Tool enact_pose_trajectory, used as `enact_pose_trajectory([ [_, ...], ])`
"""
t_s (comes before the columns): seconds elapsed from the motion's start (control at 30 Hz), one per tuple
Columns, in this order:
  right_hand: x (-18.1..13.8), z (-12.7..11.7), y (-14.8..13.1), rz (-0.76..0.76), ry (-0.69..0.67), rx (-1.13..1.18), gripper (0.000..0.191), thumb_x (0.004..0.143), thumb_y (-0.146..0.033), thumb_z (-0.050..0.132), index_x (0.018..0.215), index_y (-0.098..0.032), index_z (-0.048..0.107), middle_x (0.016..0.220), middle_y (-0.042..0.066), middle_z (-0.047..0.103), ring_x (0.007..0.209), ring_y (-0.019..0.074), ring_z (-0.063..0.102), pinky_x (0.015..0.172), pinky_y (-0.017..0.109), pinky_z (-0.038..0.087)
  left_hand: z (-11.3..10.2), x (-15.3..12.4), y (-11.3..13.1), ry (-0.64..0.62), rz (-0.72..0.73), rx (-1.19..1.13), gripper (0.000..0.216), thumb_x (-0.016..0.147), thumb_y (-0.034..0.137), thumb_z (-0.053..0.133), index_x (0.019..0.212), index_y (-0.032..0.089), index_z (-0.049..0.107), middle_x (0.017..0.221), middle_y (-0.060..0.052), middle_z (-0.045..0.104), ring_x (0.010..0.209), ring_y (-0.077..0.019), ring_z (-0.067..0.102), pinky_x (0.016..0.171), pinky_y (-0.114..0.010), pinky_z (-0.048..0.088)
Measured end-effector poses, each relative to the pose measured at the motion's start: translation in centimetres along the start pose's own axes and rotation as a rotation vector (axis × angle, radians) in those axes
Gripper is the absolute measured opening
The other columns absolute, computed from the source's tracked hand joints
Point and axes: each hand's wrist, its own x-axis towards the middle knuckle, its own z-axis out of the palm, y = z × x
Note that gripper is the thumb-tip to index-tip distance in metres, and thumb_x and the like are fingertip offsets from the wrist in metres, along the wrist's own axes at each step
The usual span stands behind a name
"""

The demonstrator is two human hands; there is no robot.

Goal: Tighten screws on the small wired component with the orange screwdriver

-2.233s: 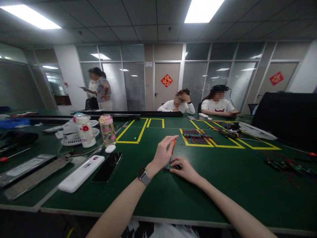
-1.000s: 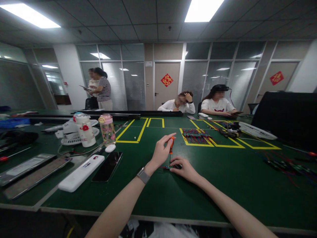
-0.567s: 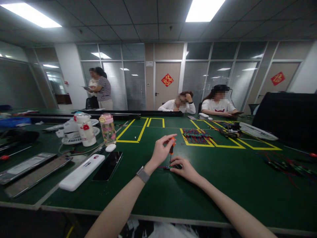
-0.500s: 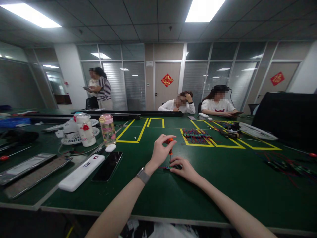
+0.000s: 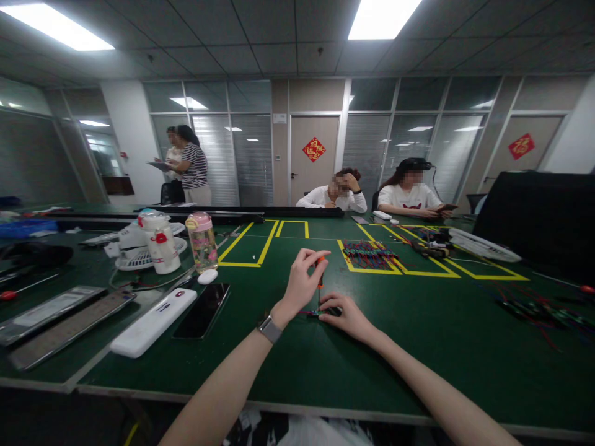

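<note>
My left hand (image 5: 304, 277) pinches the orange handle of a screwdriver (image 5: 320, 282), which stands upright with its shaft pointing down. The tip meets a small green circuit board (image 5: 316, 313) lying on the green table. Thin coloured wires run out from the board's left side. My right hand (image 5: 343, 314) is closed on the board's right side, fingers around the foot of the shaft. A dark piece shows between those fingers; its kind cannot be made out.
Wired boards (image 5: 370, 255) lie bundled in a yellow taped box, with more wired boards (image 5: 548, 310) at right. To the left are a black phone (image 5: 202, 311), a white power bank (image 5: 153, 323), a pink-lidded bottle (image 5: 202, 243) and a white bottle (image 5: 160, 244). Two people sit across the table.
My left fingers have shifted around the screwdriver handle, covering more of it. My right hand and the board stay in place. In the background, a standing person's held sheet has moved slightly.
</note>
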Motion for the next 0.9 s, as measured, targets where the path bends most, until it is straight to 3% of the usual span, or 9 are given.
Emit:
enact_pose_trajectory([
  [0.07, 0.01, 0.0, -0.01, 0.001, 0.0, 0.0, 0.014, 0.075, -0.028, 0.068, 0.085, -0.021, 0.075, 0.104, 0.008, 0.067, 0.096, 0.0217, 0.061, 0.09, 0.035, 0.045, 0.06, 0.03, 0.02, -0.053, -0.024, -0.112, 0.03, 0.093, 0.028, 0.043, 0.116, 0.024, 0.062, 0.106, -0.005, 0.059, 0.096, -0.0158, 0.059, 0.088, -0.031, 0.046],
  [0.17, 0.04, -0.01, -0.01, 0.002, -0.006, 0.001, 0.014, 0.076, -0.028, 0.068, 0.085, -0.021, 0.075, 0.104, 0.008, 0.067, 0.097, 0.0217, 0.061, 0.09, 0.035, 0.045, 0.22, 0.11, -0.13, -0.134, -0.092, -0.273, 0.033, 0.093, 0.027, 0.043, 0.122, 0.022, 0.058, 0.105, -0.007, 0.061, 0.089, -0.0151, 0.062, 0.081, -0.029, 0.05],
  [0.33, 0.04, 0.06, 0.11, 0.002, -0.004, 0.001, 0.014, 0.075, -0.029, 0.069, 0.085, -0.021, 0.075, 0.104, 0.008, 0.067, 0.096, 0.0217, 0.061, 0.09, 0.035, 0.045, 0.27, 0.09, -0.4, -0.041, -0.059, -0.124, 0.024, 0.084, 0.03, 0.058, 0.104, 0.021, 0.068, 0.096, -0.005, 0.058, 0.088, -0.015, 0.059, 0.079, -0.026, 0.049],
  [0.47, 0.04, 0.08, 0.19, -0.002, 0.004, 0.003, 0.013, 0.075, -0.027, 0.069, 0.085, -0.021, 0.075, 0.103, 0.008, 0.067, 0.096, 0.0215, 0.061, 0.09, 0.034, 0.045, 0.37, 0.1, -0.46, -0.075, -0.076, -0.183, 0.03, 0.09, 0.029, 0.049, 0.117, 0.023, 0.062, 0.107, -0.006, 0.059, 0.094, -0.0158, 0.059, 0.082, -0.028, 0.049],
  [0.57, 0.04, 0.04, 0.17, -0.013, 0.002, 0.009, 0.014, 0.075, -0.028, 0.069, 0.085, -0.021, 0.075, 0.103, 0.008, 0.067, 0.096, 0.0214, 0.062, 0.09, 0.034, 0.045, 0.41, 0.14, -0.5, -0.121, -0.103, -0.26, 0.033, 0.091, 0.028, 0.047, 0.12, 0.021, 0.059, 0.102, -0.006, 0.063, 0.087, -0.0152, 0.061, 0.078, -0.028, 0.05],
  [0.73, 0.04, 0.04, 0.16, -0.003, 0.0, 0.002, 0.013, 0.075, -0.027, 0.069, 0.085, -0.021, 0.075, 0.103, 0.008, 0.067, 0.096, 0.0213, 0.061, 0.09, 0.034, 0.045, 0.23, 0.06, -0.34, 0.012, -0.039, -0.074, 0.022, 0.082, 0.03, 0.062, 0.1, 0.021, 0.068, 0.092, -0.003, 0.06, 0.085, -0.0151, 0.058, 0.079, -0.028, 0.048],
  [0.9, 0.07, 0.13, 0.24, 0.001, 0.005, -0.007, 0.013, 0.075, -0.028, 0.069, 0.085, -0.022, 0.075, 0.103, 0.007, 0.067, 0.096, 0.0215, 0.061, 0.091, 0.035, 0.044, 0.29, 0.21, -0.29, -0.091, -0.135, -0.243, 0.033, 0.092, 0.029, 0.043, 0.12, 0.021, 0.059, 0.105, -0.007, 0.062, 0.091, -0.0157, 0.061, 0.081, -0.029, 0.049],
])
